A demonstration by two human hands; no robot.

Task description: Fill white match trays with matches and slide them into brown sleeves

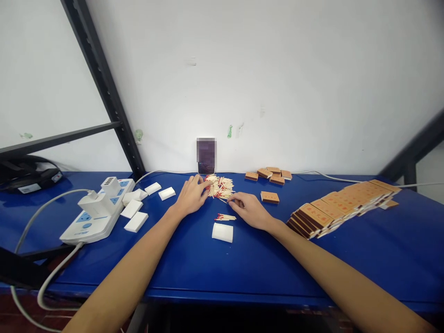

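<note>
The matchstick pile (222,186) lies between our left hand (190,196) and right hand (250,210), against the left fingers; we cannot tell whether either hand's fingers are clamped on a stick. We should pinch lightly, aligning heads with the matchstick row (227,217) nearer us than the right fingers.
</note>
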